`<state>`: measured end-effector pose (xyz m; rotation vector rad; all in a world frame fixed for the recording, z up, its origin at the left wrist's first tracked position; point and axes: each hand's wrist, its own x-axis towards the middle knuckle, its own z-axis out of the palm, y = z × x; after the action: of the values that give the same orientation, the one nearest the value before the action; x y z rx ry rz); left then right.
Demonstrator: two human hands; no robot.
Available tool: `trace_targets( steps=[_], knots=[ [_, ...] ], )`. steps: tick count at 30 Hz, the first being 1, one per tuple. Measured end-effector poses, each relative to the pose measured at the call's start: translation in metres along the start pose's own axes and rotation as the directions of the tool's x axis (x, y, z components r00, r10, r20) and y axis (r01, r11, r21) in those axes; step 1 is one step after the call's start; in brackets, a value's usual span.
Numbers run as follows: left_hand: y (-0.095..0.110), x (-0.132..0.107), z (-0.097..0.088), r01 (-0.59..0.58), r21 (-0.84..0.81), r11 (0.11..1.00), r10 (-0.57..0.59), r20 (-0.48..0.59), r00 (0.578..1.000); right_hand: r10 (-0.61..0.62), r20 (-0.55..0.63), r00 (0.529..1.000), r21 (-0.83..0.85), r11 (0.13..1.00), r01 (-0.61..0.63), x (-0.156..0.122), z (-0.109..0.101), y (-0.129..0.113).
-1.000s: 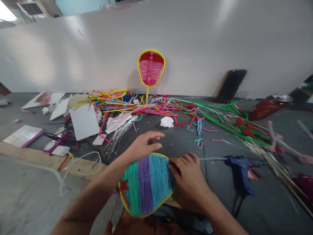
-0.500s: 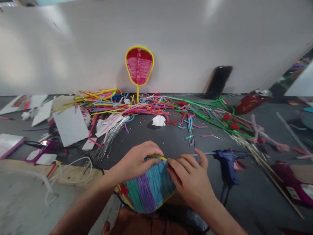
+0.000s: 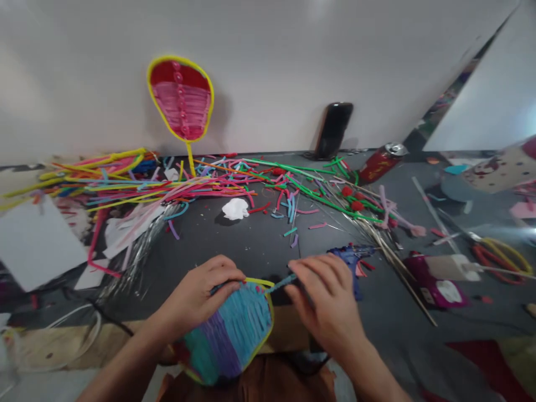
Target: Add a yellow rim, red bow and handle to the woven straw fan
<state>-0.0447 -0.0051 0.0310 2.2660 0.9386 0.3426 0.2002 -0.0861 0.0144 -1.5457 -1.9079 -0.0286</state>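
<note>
Low in the view is a fan-shaped craft piece (image 3: 234, 324) covered in teal, purple and blue pipe cleaner strips, with a yellow edging. My left hand (image 3: 205, 296) grips its upper left edge, thumb on the face. From its top right a short twisted blue-teal pipe cleaner stem (image 3: 280, 283) sticks out, and my right hand (image 3: 324, 290) pinches the stem's end between thumb and fingers. Just beyond the right hand lies a blue glue gun (image 3: 354, 259), partly hidden by that hand.
A finished-looking pink and red fan (image 3: 182, 100) with yellow edging leans on the white board. Pipe cleaners (image 3: 201, 187) lie heaped behind a crumpled white tissue (image 3: 235, 209). To the right are a phone (image 3: 334, 131), a red can (image 3: 382, 163) and scissors (image 3: 498, 254).
My right hand has come away from the piece's edge and now holds the blue-teal stem out to the right. The view has swung right, and the piece is tilted differently.
</note>
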Motion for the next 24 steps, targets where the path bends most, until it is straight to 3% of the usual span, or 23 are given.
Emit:
trace_targets(
  steps=[3,5,9,12,16,18,20,22,24],
  knots=[
    [-0.007,0.0,-0.001,0.022,-0.007,1.0,-0.022,-0.028,0.999,0.216,-0.027,0.976,-0.314,0.925,-0.214,-0.024,-0.012,0.041],
    [-0.008,-0.002,-0.003,0.045,-0.017,0.999,-0.046,-0.057,0.997,0.318,0.007,0.948,-0.458,0.844,-0.28,-0.043,-0.014,0.064],
    [-0.005,-0.006,-0.006,0.067,-0.043,0.997,-0.07,-0.094,0.993,0.417,0.067,0.906,-0.492,0.804,-0.334,-0.061,-0.006,0.085],
    [-0.003,-0.007,-0.007,0.059,-0.064,0.996,-0.066,-0.107,0.992,0.568,0.103,0.816,-0.436,0.763,-0.476,-0.057,-0.007,0.083],
    [-0.003,-0.008,-0.008,0.062,-0.083,0.995,-0.072,-0.12,0.99,0.79,0.033,0.612,-0.249,0.6,-0.76,-0.052,-0.023,0.076],
    [-0.004,-0.008,-0.009,0.078,-0.087,0.993,-0.088,-0.117,0.989,0.854,0.004,0.521,-0.041,0.521,-0.853,-0.055,-0.032,0.07],
    [-0.004,-0.007,-0.009,0.097,-0.087,0.992,-0.106,-0.111,0.988,0.895,0.038,0.445,0.253,0.422,-0.87,-0.059,-0.038,0.061],
    [-0.004,-0.005,-0.009,0.11,-0.083,0.99,-0.119,-0.105,0.987,0.899,0.153,0.409,0.51,0.283,-0.812,-0.062,-0.042,0.049],
    [-0.005,-0.005,-0.009,0.121,-0.075,0.99,-0.129,-0.105,0.986,0.851,0.282,0.442,0.63,0.183,-0.755,-0.062,-0.042,0.036]
  ],
)
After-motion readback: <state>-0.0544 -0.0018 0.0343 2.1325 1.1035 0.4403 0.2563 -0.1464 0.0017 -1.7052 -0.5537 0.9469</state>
